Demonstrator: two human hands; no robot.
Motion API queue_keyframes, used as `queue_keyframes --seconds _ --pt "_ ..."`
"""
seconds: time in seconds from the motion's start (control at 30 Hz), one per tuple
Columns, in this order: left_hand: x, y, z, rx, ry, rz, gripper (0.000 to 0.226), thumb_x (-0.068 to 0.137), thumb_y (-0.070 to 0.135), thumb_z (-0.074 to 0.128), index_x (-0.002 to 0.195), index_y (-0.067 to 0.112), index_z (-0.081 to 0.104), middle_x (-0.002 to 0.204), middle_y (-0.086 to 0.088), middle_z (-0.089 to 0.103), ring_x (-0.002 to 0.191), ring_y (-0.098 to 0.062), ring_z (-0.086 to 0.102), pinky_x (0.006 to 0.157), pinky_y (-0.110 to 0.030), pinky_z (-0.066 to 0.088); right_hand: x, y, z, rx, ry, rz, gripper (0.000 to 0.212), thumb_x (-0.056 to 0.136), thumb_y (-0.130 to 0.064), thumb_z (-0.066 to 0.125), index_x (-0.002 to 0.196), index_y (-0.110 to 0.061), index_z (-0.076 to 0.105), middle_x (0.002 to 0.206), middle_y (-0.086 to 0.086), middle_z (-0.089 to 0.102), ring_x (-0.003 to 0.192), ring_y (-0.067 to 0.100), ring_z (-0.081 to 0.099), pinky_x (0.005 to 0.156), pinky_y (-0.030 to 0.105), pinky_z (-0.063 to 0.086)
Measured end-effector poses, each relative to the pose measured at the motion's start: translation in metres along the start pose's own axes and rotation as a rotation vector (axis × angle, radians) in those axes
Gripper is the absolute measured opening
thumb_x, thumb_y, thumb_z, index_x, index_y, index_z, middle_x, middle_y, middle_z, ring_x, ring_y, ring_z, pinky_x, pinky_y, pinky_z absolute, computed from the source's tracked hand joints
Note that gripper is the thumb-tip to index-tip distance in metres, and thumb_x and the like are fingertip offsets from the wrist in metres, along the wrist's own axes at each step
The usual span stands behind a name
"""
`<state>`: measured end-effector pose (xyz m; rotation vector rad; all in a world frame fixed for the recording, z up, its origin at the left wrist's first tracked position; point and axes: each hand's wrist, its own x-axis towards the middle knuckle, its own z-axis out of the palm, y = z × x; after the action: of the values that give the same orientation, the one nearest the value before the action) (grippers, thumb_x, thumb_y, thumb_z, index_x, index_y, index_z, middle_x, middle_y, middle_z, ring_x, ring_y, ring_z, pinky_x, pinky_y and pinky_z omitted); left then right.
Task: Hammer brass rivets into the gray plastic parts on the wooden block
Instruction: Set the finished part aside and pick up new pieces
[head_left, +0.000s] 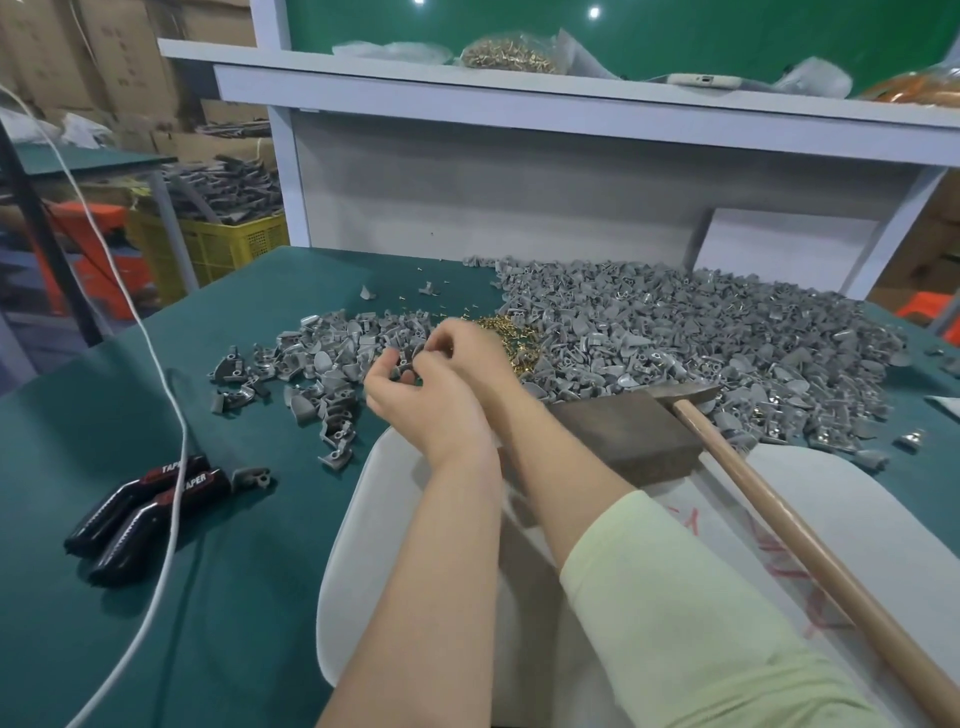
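My left hand (421, 405) holds a small gray plastic part (405, 364) in its curled fingers above the green table. My right hand (470, 345), its arm in a pale sleeve, pinches at the top of that same part; any rivet between its fingertips is too small to see. A heap of brass rivets (511, 338) lies just behind my right hand. The dark wooden block (623, 431) sits to the right of my forearms. The hammer lies with its head (685, 392) on the block's far corner and its wooden handle (789, 530) running toward me.
A big pile of gray parts (701, 338) covers the right of the table, a smaller scatter (322, 364) lies to the left. A white tray (353, 545) sits under my arms. Black-handled pliers (140, 514) and a white cable (171, 415) lie at left. A white shelf (519, 104) stands behind.
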<state>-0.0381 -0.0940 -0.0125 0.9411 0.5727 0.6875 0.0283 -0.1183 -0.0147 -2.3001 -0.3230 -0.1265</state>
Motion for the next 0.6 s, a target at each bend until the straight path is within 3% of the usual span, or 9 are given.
queue_keyframes --seconds 0.1,0.13,0.2,0.3,0.43,0.53,0.6 --pt "-0.001 -0.001 0.0 0.024 -0.037 0.002 0.033 0.092 0.007 0.045 0.125 0.011 0.049 0.133 -0.007 0.045 0.081 0.005 0.049 0.064 -0.003 0.035 -0.003 -0.005 -0.031 0.22 0.031 0.059 0.023 0.079 0.003 0.057 0.094 -0.014 0.053 0.099 0.015 0.067 0.081 0.022 0.057 0.077 0.037 0.049" --pt "-0.002 -0.002 0.0 0.029 -0.075 -0.023 0.035 0.092 0.008 0.046 0.126 0.013 0.049 0.132 -0.007 0.047 0.087 -0.001 0.054 0.072 -0.009 0.04 -0.008 -0.007 -0.04 0.306 -0.002 0.087 0.027 0.077 0.006 0.059 0.095 -0.013 0.052 0.098 0.019 0.068 0.078 0.022 0.058 0.078 0.041 0.053" --pt "-0.003 -0.003 0.0 0.06 -0.153 -0.08 0.032 0.094 0.011 0.048 0.125 0.017 0.051 0.126 -0.006 0.055 0.1 -0.018 0.059 0.085 -0.025 0.045 -0.018 -0.009 -0.057 0.405 -0.078 0.099 0.024 0.079 0.008 0.062 0.096 -0.008 0.055 0.091 0.017 0.068 0.073 0.02 0.063 0.075 0.036 0.058" --pt "-0.006 -0.004 0.001 0.073 -0.213 -0.086 0.011 0.094 0.011 0.053 0.098 0.018 0.06 0.105 -0.006 0.065 0.094 -0.017 0.06 0.082 -0.024 0.045 -0.029 -0.01 -0.071 0.449 -0.114 0.089 0.005 0.085 0.0 0.065 0.084 -0.004 0.062 0.078 0.009 0.065 0.068 0.015 0.066 0.067 0.025 0.059" --pt "-0.006 -0.006 -0.002 0.064 -0.211 -0.118 0.015 0.092 0.008 0.057 0.082 0.02 0.058 0.095 -0.007 0.065 0.087 -0.016 0.062 0.084 -0.029 0.049 -0.033 -0.006 -0.068 0.276 -0.052 0.071 0.004 0.085 -0.008 0.068 0.083 -0.005 0.066 0.081 0.009 0.066 0.073 0.015 0.061 0.074 0.027 0.055" --pt "-0.003 -0.007 -0.002 0.015 -0.196 -0.185 0.008 0.09 0.012 0.061 0.084 0.017 0.059 0.095 -0.009 0.065 0.079 -0.014 0.06 0.078 -0.026 0.05 -0.031 -0.002 -0.059 0.148 -0.013 0.034 0.009 0.084 -0.016 0.07 0.085 -0.007 0.069 0.084 0.008 0.069 0.074 0.013 0.058 0.072 0.027 0.049" --pt "-0.004 -0.006 -0.001 -0.001 -0.204 -0.189 0.007 0.089 0.015 0.064 0.093 0.012 0.059 0.1 -0.011 0.065 0.084 -0.017 0.06 0.079 -0.027 0.049 -0.029 -0.002 -0.054 0.145 -0.01 0.043 0.011 0.086 -0.016 0.067 0.076 -0.011 0.067 0.074 0.005 0.065 0.064 0.011 0.054 0.064 0.027 0.046"
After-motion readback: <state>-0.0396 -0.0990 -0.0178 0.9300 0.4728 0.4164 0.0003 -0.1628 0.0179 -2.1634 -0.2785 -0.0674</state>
